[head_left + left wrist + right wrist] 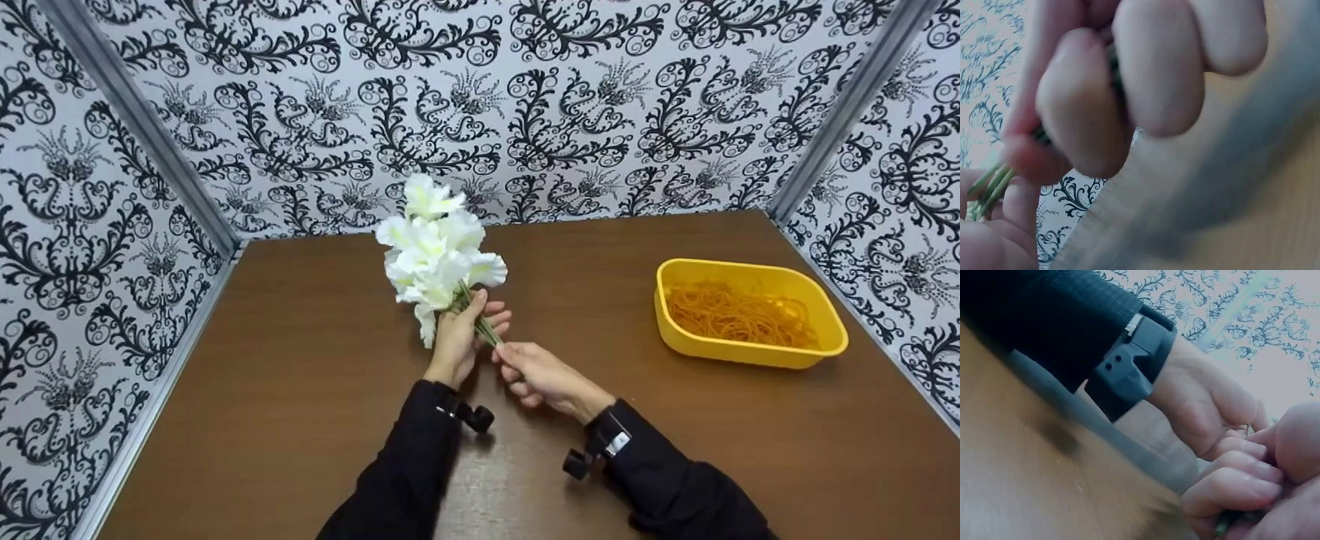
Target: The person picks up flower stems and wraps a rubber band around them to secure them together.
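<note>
A bunch of white flowers (435, 247) with ruffled petals is tilted over the table, its heads up and to the left. My left hand (457, 337) holds the green stems just below the blossoms, thumb across them. Lower down, my right hand (551, 379) pinches the stem ends between thumb and fingers. In the left wrist view, the stems (994, 188) lie across the left palm, while the right fingers fill the near view. The right wrist view shows curled right fingers (1235, 481) around a bit of stem; the blossoms are out of sight there.
A yellow plastic tub (750, 356) stands on the brown table (315, 360) at the right, holding a tangle of thin orange-brown loops (735, 315) that look like rubber bands. Patterned black-and-white panels (450, 127) with grey metal edges enclose the back and sides.
</note>
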`<action>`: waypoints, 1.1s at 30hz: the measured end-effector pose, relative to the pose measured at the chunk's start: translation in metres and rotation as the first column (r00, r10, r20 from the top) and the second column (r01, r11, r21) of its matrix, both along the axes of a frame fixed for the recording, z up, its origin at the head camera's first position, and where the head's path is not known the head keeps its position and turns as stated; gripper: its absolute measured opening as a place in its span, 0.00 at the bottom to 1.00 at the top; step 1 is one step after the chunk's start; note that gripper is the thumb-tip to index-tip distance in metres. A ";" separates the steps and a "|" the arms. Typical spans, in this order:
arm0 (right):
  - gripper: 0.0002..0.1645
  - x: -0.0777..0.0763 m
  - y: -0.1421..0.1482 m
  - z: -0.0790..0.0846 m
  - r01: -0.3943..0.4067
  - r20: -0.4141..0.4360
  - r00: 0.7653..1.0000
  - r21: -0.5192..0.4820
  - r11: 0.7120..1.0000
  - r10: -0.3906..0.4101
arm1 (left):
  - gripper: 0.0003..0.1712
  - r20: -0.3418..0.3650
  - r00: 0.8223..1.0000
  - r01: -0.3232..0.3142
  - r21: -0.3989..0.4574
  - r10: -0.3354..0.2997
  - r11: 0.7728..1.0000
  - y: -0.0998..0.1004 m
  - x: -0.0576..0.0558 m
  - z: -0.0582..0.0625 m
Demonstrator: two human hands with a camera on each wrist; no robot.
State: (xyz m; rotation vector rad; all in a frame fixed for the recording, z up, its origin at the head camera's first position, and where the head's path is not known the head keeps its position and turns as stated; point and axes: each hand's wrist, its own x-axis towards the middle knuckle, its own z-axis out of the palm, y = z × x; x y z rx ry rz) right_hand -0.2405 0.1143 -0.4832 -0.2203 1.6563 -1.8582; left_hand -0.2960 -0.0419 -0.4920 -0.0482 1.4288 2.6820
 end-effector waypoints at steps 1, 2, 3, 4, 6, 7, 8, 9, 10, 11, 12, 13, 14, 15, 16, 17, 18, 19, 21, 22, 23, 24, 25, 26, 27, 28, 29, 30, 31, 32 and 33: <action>0.20 0.001 0.001 0.001 0.003 -0.003 1.000 0.008 1.000 -0.002 | 0.14 0.029 1.000 0.008 0.037 -0.009 0.999 -0.001 -0.001 0.000; 0.20 0.003 0.002 0.001 0.004 -0.005 1.000 0.014 1.000 -0.003 | 0.14 0.058 0.998 0.017 0.074 -0.021 0.997 -0.002 -0.002 0.001; 0.21 0.005 0.002 0.001 0.002 -0.006 1.000 0.024 1.000 -0.002 | 0.13 0.089 0.995 0.024 0.112 -0.034 0.993 -0.003 -0.003 0.001; 0.22 0.007 0.003 0.001 -0.001 0.001 1.000 0.032 0.999 0.001 | 0.12 0.117 0.992 0.029 0.140 -0.046 0.990 -0.004 -0.003 0.001; 0.23 0.013 0.003 0.000 -0.012 0.004 1.000 0.049 0.999 0.012 | 0.08 0.177 0.983 0.023 0.187 -0.057 0.982 -0.006 -0.002 0.003; 0.24 0.016 0.004 0.000 -0.015 0.006 1.000 0.056 0.998 0.015 | 0.08 0.199 0.978 0.021 0.205 -0.063 0.978 -0.007 -0.002 0.003; 0.25 0.020 0.004 -0.001 -0.018 0.006 1.000 0.062 0.998 0.018 | 0.10 0.215 0.974 0.018 0.225 -0.068 0.974 -0.007 -0.002 0.003; 0.26 0.022 0.004 -0.001 -0.023 0.007 1.000 0.068 0.997 0.022 | 0.12 0.225 0.972 0.015 0.240 -0.070 0.971 -0.007 -0.001 0.004; 0.27 0.025 0.005 -0.002 -0.026 0.008 1.000 0.073 0.997 0.026 | 0.15 0.232 0.970 0.015 0.251 -0.075 0.968 -0.007 -0.001 0.003; 0.27 0.028 0.005 -0.002 -0.028 0.010 1.000 0.075 0.997 0.027 | 0.17 0.233 0.969 0.019 0.255 -0.080 0.967 -0.006 -0.001 0.003; 0.27 0.030 0.005 -0.003 -0.028 0.013 1.000 0.073 0.997 0.027 | 0.18 0.231 0.969 0.027 0.258 -0.089 0.966 -0.005 -0.001 0.003; 0.27 0.032 0.005 -0.003 -0.028 0.017 0.999 0.068 0.997 0.027 | 0.19 0.224 0.970 0.037 0.254 -0.096 0.966 -0.004 -0.001 0.003; 0.26 0.033 0.005 -0.003 -0.028 0.023 0.999 0.060 0.998 0.027 | 0.19 0.219 0.971 0.041 0.251 -0.098 0.967 -0.003 -0.001 0.003; 0.26 0.035 0.005 -0.004 -0.031 0.030 0.999 0.051 0.998 0.029 | 0.19 0.213 0.972 0.046 0.244 -0.099 0.969 -0.003 0.000 0.002; 0.25 0.036 0.004 -0.004 -0.033 0.039 0.999 0.041 0.999 0.032 | 0.19 0.210 0.973 0.047 0.236 -0.098 0.971 -0.002 0.000 0.002; 0.24 0.037 0.004 -0.003 -0.037 0.049 0.998 0.029 0.999 0.035 | 0.20 0.208 0.974 0.046 0.224 -0.094 0.974 -0.001 0.000 0.001; 0.24 0.038 0.004 -0.003 -0.041 0.061 0.997 0.018 0.999 0.040 | 0.20 0.204 0.975 0.048 0.208 -0.091 0.977 -0.001 0.001 0.001; 0.23 0.039 0.003 -0.002 -0.047 0.071 0.996 0.007 0.999 0.046 | 0.20 0.200 0.976 0.050 0.191 -0.089 0.980 0.000 0.001 0.001; 0.23 0.039 0.002 0.000 -0.062 0.097 0.993 -0.021 0.998 0.063 | 0.20 0.195 0.977 0.053 0.162 -0.085 0.985 0.001 0.002 0.001; 0.22 0.040 0.002 0.002 -0.067 0.113 0.991 -0.044 0.997 0.072 | 0.20 0.190 0.978 0.054 0.145 -0.081 0.988 0.001 0.002 0.002; 0.21 0.040 0.003 0.005 -0.072 0.131 0.988 -0.078 0.994 0.082 | 0.19 0.189 0.979 0.051 0.123 -0.074 0.991 0.001 0.003 0.002; 0.21 0.040 0.004 0.007 -0.076 0.152 0.984 -0.121 0.990 0.094 | 0.19 0.188 0.980 0.049 0.106 -0.068 0.993 0.002 0.003 0.003; 0.19 0.040 0.005 0.010 -0.079 0.174 0.979 -0.170 0.982 0.108 | 0.19 0.189 0.980 0.045 0.096 -0.063 0.994 0.002 0.004 0.004; 0.18 0.040 0.006 0.013 -0.079 0.201 0.971 -0.228 0.970 0.126 | 0.19 0.192 0.980 0.041 0.095 -0.059 0.995 0.002 0.004 0.006; 0.17 0.040 0.008 0.016 -0.078 0.230 0.962 -0.294 0.953 0.150 | 0.19 0.194 0.979 0.037 0.099 -0.056 0.994 0.003 0.005 0.008; 0.16 0.040 0.009 0.019 -0.078 0.256 0.950 -0.357 0.931 0.178 | 0.19 0.195 0.979 0.034 0.108 -0.055 0.994 0.004 0.006 0.010; 0.16 0.040 0.011 0.021 -0.079 0.277 0.938 -0.415 0.906 0.209 | 0.19 0.195 0.979 0.034 0.126 -0.058 0.991 0.005 0.007 0.012; 0.16 0.040 0.012 0.023 -0.082 0.292 0.926 -0.462 0.883 0.239 | 0.19 0.189 0.980 0.039 0.153 -0.068 0.988 0.006 0.007 0.015; 0.16 0.040 0.013 0.025 -0.087 0.301 0.916 -0.498 0.862 0.267 | 0.20 0.184 0.980 0.044 0.180 -0.078 0.983 0.007 0.008 0.017; 0.17 0.040 0.013 0.026 -0.091 0.309 0.905 -0.528 0.844 0.291 | 0.20 0.177 0.980 0.049 0.206 -0.087 0.977 0.009 0.009 0.019; 0.17 0.040 0.013 0.027 -0.096 0.311 0.899 -0.548 0.831 0.309 | 0.21 0.169 0.981 0.057 0.224 -0.096 0.973 0.010 0.010 0.021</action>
